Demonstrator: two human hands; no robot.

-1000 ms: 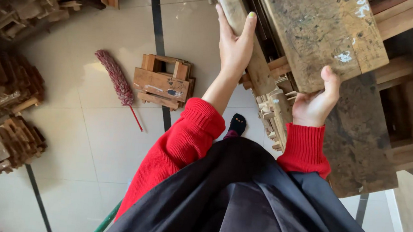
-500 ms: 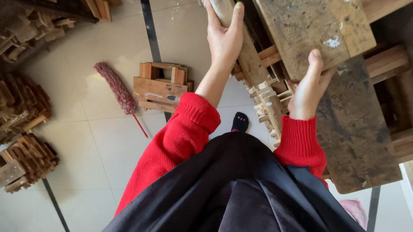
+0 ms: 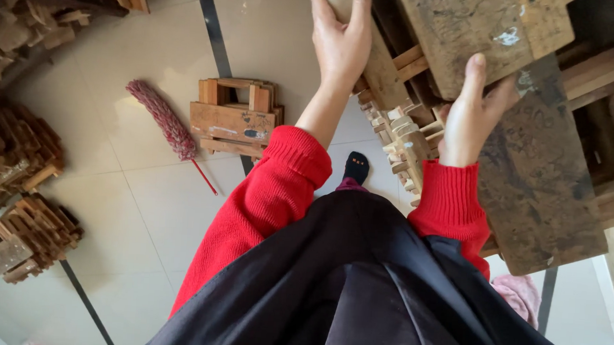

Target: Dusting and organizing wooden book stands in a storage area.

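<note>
My left hand [image 3: 341, 41] lies along a narrow pale plank [image 3: 380, 73] at the top centre, fingers stretched up its side and holding it. My right hand [image 3: 470, 112] grips the near edge of a worn, stained wooden board [image 3: 476, 19], thumb on top. Below that board lies a darker, thicker wooden slab [image 3: 540, 189]. Between my hands sits a cluster of small notched wooden pieces [image 3: 403, 139]. Both red sleeves reach out over a black apron [image 3: 356, 291].
On the tiled floor [image 3: 139, 204] stand a small wooden crate [image 3: 233, 117] and a red-headed duster [image 3: 166, 123]. Stacks of wooden parts [image 3: 6, 151] line the left side. A wooden frame [image 3: 605, 136] stands at right. My black-socked foot [image 3: 355, 167] shows below.
Both hands have reached further forward and up along the plank and the board. The view has tilted, so the floor items sit slightly lower and to the right.
</note>
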